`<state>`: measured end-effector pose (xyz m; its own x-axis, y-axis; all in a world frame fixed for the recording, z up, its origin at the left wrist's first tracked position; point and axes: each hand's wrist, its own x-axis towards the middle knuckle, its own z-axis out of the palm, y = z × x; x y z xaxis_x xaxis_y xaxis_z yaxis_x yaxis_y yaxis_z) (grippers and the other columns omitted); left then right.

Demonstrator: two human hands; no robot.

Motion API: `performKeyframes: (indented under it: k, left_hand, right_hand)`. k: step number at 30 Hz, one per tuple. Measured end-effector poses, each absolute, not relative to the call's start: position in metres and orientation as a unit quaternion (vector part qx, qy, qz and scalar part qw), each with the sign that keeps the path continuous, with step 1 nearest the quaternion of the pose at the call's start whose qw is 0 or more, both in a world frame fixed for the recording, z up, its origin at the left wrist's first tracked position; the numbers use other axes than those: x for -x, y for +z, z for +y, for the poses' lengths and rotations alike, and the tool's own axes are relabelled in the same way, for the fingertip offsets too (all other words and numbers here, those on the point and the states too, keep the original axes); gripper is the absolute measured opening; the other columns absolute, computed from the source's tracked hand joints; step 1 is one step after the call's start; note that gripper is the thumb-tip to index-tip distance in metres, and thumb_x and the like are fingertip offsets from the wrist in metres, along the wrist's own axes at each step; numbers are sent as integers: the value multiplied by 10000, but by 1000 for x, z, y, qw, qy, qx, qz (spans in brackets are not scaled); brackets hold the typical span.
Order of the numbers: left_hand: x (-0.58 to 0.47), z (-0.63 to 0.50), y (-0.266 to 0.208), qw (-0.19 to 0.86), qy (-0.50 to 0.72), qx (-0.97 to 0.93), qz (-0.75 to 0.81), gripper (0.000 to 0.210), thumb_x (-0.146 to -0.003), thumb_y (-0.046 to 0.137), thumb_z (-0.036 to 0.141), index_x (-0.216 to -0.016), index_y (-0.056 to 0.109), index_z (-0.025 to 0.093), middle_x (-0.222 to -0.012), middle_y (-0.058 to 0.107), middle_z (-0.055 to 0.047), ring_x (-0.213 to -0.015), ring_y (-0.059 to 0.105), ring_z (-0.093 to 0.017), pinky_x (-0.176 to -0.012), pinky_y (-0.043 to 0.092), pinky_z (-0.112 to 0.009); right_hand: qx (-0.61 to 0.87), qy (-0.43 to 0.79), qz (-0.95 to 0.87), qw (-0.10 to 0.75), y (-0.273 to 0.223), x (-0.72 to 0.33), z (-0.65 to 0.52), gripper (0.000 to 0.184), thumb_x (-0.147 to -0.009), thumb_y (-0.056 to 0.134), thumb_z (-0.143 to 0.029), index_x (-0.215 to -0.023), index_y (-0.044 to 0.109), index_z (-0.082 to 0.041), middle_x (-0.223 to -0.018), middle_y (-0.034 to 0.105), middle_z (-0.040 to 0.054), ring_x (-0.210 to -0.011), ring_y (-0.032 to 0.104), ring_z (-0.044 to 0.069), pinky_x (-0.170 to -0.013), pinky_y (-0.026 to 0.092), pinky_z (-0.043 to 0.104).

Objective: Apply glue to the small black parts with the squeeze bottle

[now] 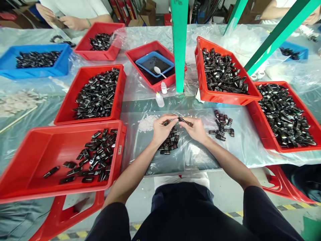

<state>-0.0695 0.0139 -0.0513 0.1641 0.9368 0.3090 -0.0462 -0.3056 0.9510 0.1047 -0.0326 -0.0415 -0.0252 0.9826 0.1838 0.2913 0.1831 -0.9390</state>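
Observation:
My left hand [162,128] and my right hand [195,129] meet above the plastic-covered table. Between their fingertips is a small glossy black part [181,119], pinched from both sides. Its exact kind is too small to tell. Under and beside my left hand lies a loose pile of similar black parts [170,143], partly hidden by the hand. To the right of my right hand a second group of black parts [222,124] is spread on the plastic sheet. A heap of small whitish bits [147,123] lies just left of my left hand.
Red bins of black parts stand at left [27,160], upper left [59,107], upper right [232,97] and far right [269,142]. Ahead are a small white-capped bottle [164,88], a squeeze bottle [159,100], a blue tray [142,63] with a white spoon [157,70], and a green post [179,50]. Other people sit opposite.

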Motion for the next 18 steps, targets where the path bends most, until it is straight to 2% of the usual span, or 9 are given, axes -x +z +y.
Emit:
performKeyframes:
  k: [4,8,10,12,15,18]
  left_hand:
    - [68,14,-55,475,521,-615,353,275,-832,861,491,-976,888,259,-1045,842,-94,-869,750,-185,-666,547,-292]
    - [70,14,-50,448,488,-675,325,213,-883,822,446,-997,883,277,-1112,822,-101,-1022,754,-215,-750,577,-321]
    - [73,16,-46,427,480,-697,318,182,-904,801,420,-987,875,276,-1126,808,-98,-1077,745,-221,-813,584,-340]
    - [76,19,-43,402,493,-697,332,181,-923,779,398,-1021,861,269,-1140,798,-97,-1072,736,-216,-809,570,-338]
    - [82,27,-42,362,523,-677,370,179,-942,744,373,-1038,836,252,-1156,789,-95,-1079,722,-219,-765,541,-322]
    - [87,33,-45,337,523,-684,381,159,-953,703,323,-1016,816,229,-1145,785,-95,-1075,717,-217,-743,523,-310]
  right_hand:
    - [509,411,-596,467,-39,-108,-31,514,-960,660,-669,-837,723,-174,-748,702,34,-636,544,148,-608,420,292]
    - [468,462,-608,445,-41,-113,-27,385,-964,670,-587,-1032,649,-209,-830,691,18,-713,611,157,-651,467,287]
    - [441,477,-617,444,-42,-114,-27,299,-989,623,-504,-1099,593,-228,-847,654,-6,-691,590,141,-650,464,280]
    - [433,463,-644,429,-40,-113,-30,191,-1009,561,-413,-1065,575,-231,-809,597,-26,-652,532,129,-645,434,276]
    - [450,406,-725,328,-29,-112,-40,111,-1000,558,-306,-1026,627,-223,-715,527,-49,-624,461,131,-655,380,279]
    - [462,352,-794,179,-18,-109,-50,211,-953,631,-208,-1143,721,-230,-637,493,-68,-573,423,128,-646,317,282]
